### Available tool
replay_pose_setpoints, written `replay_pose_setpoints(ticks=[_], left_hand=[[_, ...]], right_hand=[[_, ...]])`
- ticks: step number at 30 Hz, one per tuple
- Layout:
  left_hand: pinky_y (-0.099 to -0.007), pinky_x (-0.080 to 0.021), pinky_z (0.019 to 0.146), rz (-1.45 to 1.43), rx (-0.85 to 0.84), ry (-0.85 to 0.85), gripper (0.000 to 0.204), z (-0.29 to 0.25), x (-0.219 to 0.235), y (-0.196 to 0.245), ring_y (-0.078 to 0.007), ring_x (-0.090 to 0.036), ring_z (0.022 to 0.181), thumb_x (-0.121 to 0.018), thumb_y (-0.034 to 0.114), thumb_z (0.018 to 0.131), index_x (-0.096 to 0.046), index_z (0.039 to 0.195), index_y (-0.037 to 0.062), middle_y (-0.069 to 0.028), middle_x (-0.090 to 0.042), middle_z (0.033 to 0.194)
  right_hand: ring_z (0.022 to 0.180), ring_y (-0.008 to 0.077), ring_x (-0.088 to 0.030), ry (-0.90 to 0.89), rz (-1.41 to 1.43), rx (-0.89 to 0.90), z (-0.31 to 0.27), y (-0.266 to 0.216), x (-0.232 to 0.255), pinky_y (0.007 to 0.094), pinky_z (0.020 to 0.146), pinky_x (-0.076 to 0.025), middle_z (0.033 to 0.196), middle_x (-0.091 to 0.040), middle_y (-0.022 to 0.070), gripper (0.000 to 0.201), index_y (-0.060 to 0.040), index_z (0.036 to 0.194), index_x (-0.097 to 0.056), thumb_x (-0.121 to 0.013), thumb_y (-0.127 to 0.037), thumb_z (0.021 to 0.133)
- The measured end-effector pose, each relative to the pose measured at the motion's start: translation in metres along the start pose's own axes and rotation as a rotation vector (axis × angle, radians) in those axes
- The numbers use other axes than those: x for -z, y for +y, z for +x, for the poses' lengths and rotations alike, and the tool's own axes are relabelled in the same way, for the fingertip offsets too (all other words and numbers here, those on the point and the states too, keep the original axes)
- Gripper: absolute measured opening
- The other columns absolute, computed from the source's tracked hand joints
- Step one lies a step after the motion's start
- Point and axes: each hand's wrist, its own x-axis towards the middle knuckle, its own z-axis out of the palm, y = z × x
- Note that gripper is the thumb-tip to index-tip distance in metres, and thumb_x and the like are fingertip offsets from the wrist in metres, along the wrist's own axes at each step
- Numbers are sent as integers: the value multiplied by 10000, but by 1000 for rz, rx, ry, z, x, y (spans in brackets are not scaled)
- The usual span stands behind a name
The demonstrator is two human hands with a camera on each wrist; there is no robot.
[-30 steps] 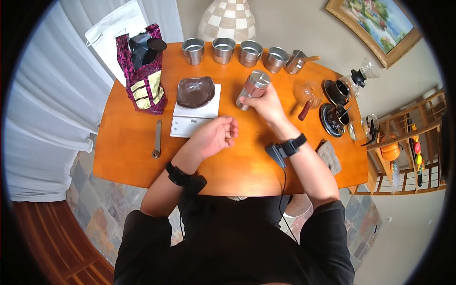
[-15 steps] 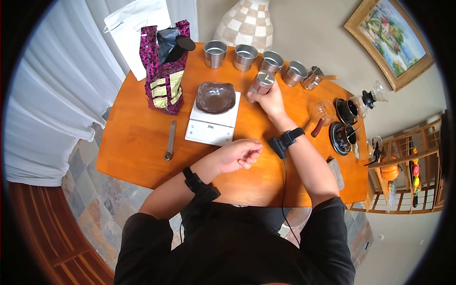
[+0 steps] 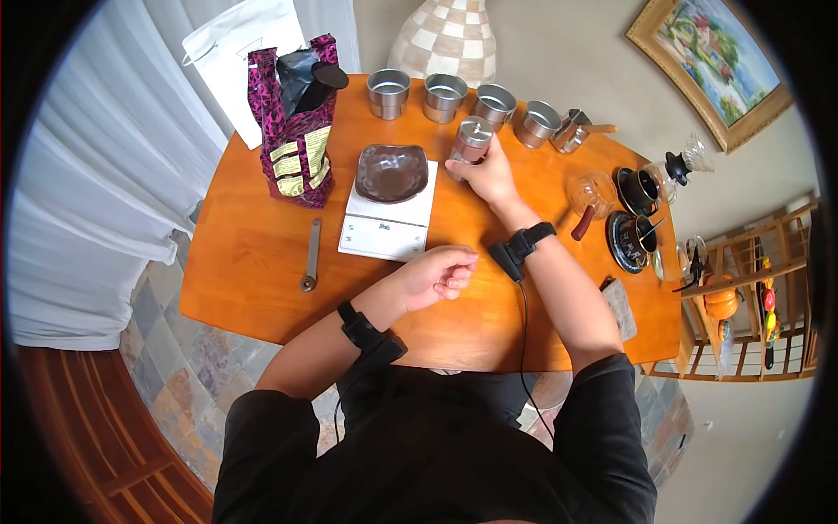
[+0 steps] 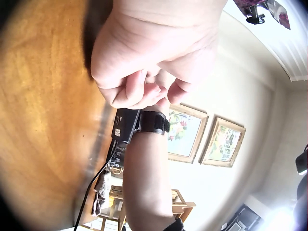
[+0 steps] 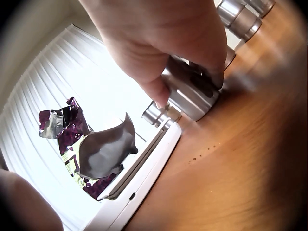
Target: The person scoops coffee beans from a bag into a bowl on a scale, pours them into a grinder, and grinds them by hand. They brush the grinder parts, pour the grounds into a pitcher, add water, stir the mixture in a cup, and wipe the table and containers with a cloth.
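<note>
My right hand (image 3: 489,177) grips a metal hand coffee grinder (image 3: 472,138) with a brownish band, beyond and to the right of the scale. In the right wrist view, the thumb and fingers wrap the grinder (image 5: 192,96), its lower end close over the wood. My left hand (image 3: 434,278), fingers loosely curled and holding nothing, hovers by the near right corner of the white scale (image 3: 384,236). On the scale sits a dark brown bowl (image 3: 391,175) with a wavy rim. A flat metal handle (image 3: 312,253) with a round end lies left of it.
An opened purple coffee bag (image 3: 297,148) stands at the back left. Several metal cups (image 3: 388,96) line the far edge. To the right are a glass pot (image 3: 591,192) with a brown handle, black cups on saucers (image 3: 624,240) and a grey cloth (image 3: 618,306).
My right hand has carried the grinder a little farther back and closer to the bowl's side. My left hand has drawn slightly away from the scale. The head view has shifted.
</note>
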Motion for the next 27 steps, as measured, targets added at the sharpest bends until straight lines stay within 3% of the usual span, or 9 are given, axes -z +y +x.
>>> replay_pose_setpoints(ticks=[4,6,16,18,22,27], left_hand=[[-179,-257,459,-2,-8,35,177,1,0,-1,-39,-384,609,-510,194,1010,-509,846,126,57,-389,688],[-178,-258,458,-3,-4,28,174,1,1,0,-39,-387,606,-510,190,1008,-509,847,125,56,-392,689],[-178,-270,453,-11,-17,17,158,1,1,1,-44,-397,602,-517,178,1002,-509,854,123,53,-402,688],[-178,-272,454,-5,-18,29,158,1,1,0,-44,-399,602,-516,178,1002,-508,853,123,52,-406,689],[-179,-275,457,16,-13,41,160,1,0,2,-43,-404,604,-514,181,1001,-506,853,122,52,-416,693],[-179,-276,461,31,-12,39,158,1,0,2,-43,-403,602,-508,179,1003,-509,856,119,52,-418,690]], right_hand=[[1008,174,-647,40,0,-35,1,3,-3,340,846,-542,1104,-667,120,611,-37,1208,-496,-857,-104,719],[989,166,-613,31,-43,21,3,7,-5,324,842,-535,1084,-624,65,602,-47,1244,-487,-829,-47,749],[838,145,-629,-40,4,7,6,13,-2,315,736,-546,1014,-633,74,493,-50,1179,-491,-778,8,782],[977,196,-660,-53,26,-46,7,14,-2,350,850,-541,1074,-676,109,602,-43,1201,-501,-850,-105,714],[987,200,-658,35,-67,7,7,15,-5,351,857,-537,1075,-676,113,604,-45,1196,-502,-854,-112,710],[1016,223,-658,-25,-45,17,5,10,-1,351,882,-529,1100,-677,125,633,-49,1212,-500,-863,-130,700]])
